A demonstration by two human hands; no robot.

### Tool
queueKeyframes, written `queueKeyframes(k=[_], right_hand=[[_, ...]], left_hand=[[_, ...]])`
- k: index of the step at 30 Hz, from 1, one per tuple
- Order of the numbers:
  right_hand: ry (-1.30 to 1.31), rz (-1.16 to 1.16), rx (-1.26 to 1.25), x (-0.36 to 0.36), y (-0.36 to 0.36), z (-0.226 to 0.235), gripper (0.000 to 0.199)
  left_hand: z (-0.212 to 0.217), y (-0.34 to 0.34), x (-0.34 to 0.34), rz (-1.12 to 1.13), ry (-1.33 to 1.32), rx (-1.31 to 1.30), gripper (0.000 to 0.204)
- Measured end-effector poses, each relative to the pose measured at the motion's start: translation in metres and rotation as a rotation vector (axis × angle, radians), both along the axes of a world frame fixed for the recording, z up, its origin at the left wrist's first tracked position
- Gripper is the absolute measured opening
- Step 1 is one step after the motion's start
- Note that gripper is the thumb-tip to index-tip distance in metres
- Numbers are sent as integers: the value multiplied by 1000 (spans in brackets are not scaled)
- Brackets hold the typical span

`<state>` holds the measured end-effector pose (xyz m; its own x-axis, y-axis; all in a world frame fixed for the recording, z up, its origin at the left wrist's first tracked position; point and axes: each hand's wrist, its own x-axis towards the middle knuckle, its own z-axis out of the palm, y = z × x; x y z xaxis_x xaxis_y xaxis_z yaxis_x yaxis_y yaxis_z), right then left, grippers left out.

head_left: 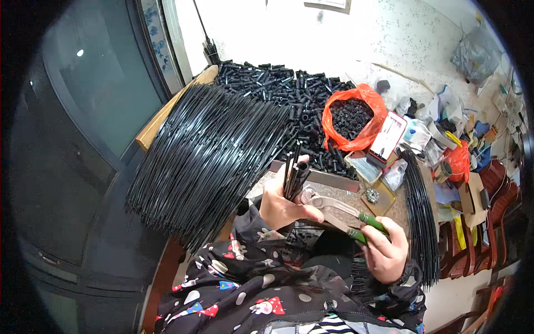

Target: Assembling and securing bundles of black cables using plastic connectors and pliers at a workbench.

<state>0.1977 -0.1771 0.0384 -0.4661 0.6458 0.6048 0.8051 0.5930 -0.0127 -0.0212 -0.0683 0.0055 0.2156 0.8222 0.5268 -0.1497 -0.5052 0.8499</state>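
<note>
My left hand (281,206) is closed around several thin black rods and a wider black tubular piece (298,177), which stick up above its fingers. A pair of pliers with green-covered handles (336,206) is gripped in my right hand (385,250). Its metal jaws meet the lower part of the black pieces beside my left thumb. Whether the jaws are closed on a piece is hidden by the hand and the rods. Both hands are in front of my body, over the near edge of the table.
Long black rods (206,161) form a wide pile at left, beside loose black tubular parts (267,78). A red plastic bag (364,143) holds small black pieces. A phone (388,136) leans near a clear tray (364,168); another rod bundle (420,222) hangs over the right edge.
</note>
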Motion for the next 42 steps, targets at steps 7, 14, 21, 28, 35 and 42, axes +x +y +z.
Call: queueKeyframes(k=[7, 14, 21, 28, 35, 42], right_hand=[[1767, 748, -1827, -7, -15, -83, 20], [626, 57, -724, -18, 15, -37, 44], [1174, 290, -1857, -19, 0, -34, 10], [609, 13, -738, -26, 15, -47, 40], [1239, 317, -1790, -16, -2, -36, 16], [681, 103, -953, -21, 16, -46, 50]], left_hand=[[16, -6, 2, -446, -309, -327, 102], [9, 0, 4, -111, -118, -20, 72], [18, -2, -3, -306, -148, -136, 74], [12, 6, 2, -301, -149, -131, 74], [9, 6, -5, -315, -149, -110, 88], [17, 9, 4, -275, -63, -73, 78]])
